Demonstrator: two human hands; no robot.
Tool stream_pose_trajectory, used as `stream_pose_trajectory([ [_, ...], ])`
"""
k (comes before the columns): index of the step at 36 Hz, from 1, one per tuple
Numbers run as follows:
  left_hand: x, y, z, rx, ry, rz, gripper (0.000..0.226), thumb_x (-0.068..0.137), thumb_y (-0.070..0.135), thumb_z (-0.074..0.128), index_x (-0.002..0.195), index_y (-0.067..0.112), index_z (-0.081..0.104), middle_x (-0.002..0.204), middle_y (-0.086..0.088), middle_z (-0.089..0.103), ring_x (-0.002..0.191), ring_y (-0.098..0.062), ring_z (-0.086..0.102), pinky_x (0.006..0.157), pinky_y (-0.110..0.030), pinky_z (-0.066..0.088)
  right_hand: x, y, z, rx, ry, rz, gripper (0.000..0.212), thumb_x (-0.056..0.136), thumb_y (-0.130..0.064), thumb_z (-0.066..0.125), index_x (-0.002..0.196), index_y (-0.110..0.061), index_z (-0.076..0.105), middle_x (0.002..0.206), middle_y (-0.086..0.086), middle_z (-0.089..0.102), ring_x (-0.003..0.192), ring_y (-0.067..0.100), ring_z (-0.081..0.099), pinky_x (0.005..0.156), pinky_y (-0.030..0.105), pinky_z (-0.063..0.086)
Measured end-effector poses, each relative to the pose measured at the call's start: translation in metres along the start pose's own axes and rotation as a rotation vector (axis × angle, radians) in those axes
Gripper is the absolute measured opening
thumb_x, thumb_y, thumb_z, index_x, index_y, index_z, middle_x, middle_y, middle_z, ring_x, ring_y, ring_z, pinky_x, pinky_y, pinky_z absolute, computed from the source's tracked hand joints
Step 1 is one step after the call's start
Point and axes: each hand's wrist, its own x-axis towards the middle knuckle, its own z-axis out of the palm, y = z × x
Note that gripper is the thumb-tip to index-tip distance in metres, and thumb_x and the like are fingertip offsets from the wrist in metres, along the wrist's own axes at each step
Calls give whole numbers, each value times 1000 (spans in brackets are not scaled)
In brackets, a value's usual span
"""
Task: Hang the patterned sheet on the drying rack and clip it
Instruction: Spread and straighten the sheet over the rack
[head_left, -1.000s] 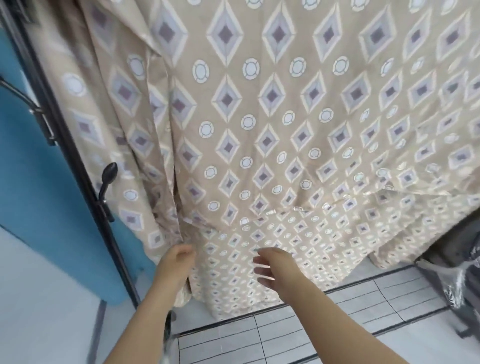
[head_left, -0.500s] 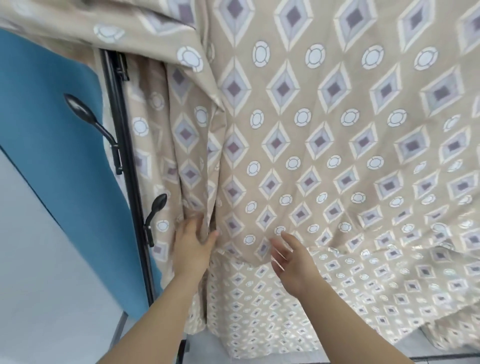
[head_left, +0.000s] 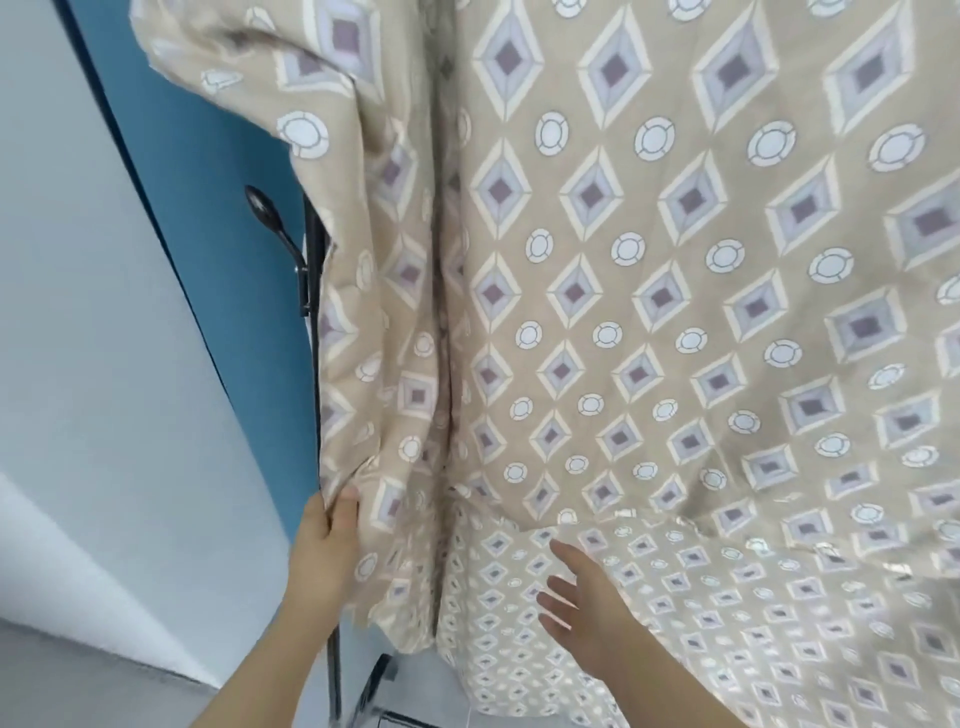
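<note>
Sheet of beige diamond-patterned fabric (head_left: 675, 312) hangs just right of black metal rack post (head_left: 317, 364). Left hand (head_left: 324, 545) grip pinches bunched edge beside post; right hand (head_left: 576, 597) spread, near fabric. Pull edge flat before clipping.

left hand (head_left: 324, 540) — now gripping sheet (head_left: 675, 312) edge | right hand (head_left: 582, 597) — dropped lower

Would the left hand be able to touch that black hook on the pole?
Probably yes. The left hand grips the sheet by its edge beside the black pole, and the black hook sticks out higher on that pole, uncovered. It would need to let go of the sheet first.
</note>
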Motion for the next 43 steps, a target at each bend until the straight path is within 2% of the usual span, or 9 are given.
stream_pose_trajectory([
  [4,-13,6,-17,85,-136,31,73,72,59,64,131,21,45,119,6,58,111,-16,55,100,-40,43,-7,-2,1,9,-46,13,33,87,-29,62,114,-20,45,124,11,49,105,28,52,84,37,41],
  [9,-11,17,-26,105,-164,-89,11,86,21,64,86,11,69,85,-10,68,82,-28,64,73,-32,47,-8,-11,10,42,-99,25,39,86,-31,63,117,-18,45,121,11,47,103,27,51,88,36,42],
  [18,6,18,-49,-130,-83,-254,22,95,14,41,100,5,60,88,-16,66,80,-29,62,63,-30,47,12,-20,26,258,-112,32,70,84,-46,59,142,-18,31,132,15,46,125,25,43,107,34,28],
  [23,8,14,-63,-73,-14,-99,20,96,19,44,93,8,60,71,-6,62,62,-18,58,51,-21,45,23,-26,32,330,-122,-125,51,82,-39,65,126,-19,52,108,1,59,91,15,58,91,30,42],
  [26,10,13,-65,-107,-82,-4,7,93,18,51,93,20,58,64,12,66,55,-1,62,49,-14,46,29,-30,37,338,-74,-207,55,67,-33,79,115,-12,60,105,6,66,89,24,64,90,45,50],
  [29,21,0,-64,111,-174,-16,24,86,18,64,67,11,50,37,9,46,30,-6,41,34,-15,33,34,-29,39,125,67,-276,31,81,-25,70,104,-8,60,84,4,69,77,23,64,76,39,53],
  [34,41,-26,-58,158,-168,-207,45,88,26,62,50,14,41,31,9,34,28,-9,32,36,-16,28,44,-19,42,-103,210,-353,32,90,-26,58,65,-12,45,59,5,39,55,19,41,56,28,35],
  [40,59,-55,-61,158,-240,-374,30,86,29,64,71,4,59,79,-14,57,70,-24,54,57,-27,40,56,-9,41,-195,319,-341,39,92,-29,54,61,-12,36,58,5,37,53,19,37,54,28,33],
  [43,67,-73,-59,233,-243,-407,33,87,26,63,62,6,55,62,-11,54,58,-20,50,51,-25,36,61,2,38,-247,348,-317,42,93,-30,51,59,-13,34,55,5,33,49,19,32,49,26,26],
])
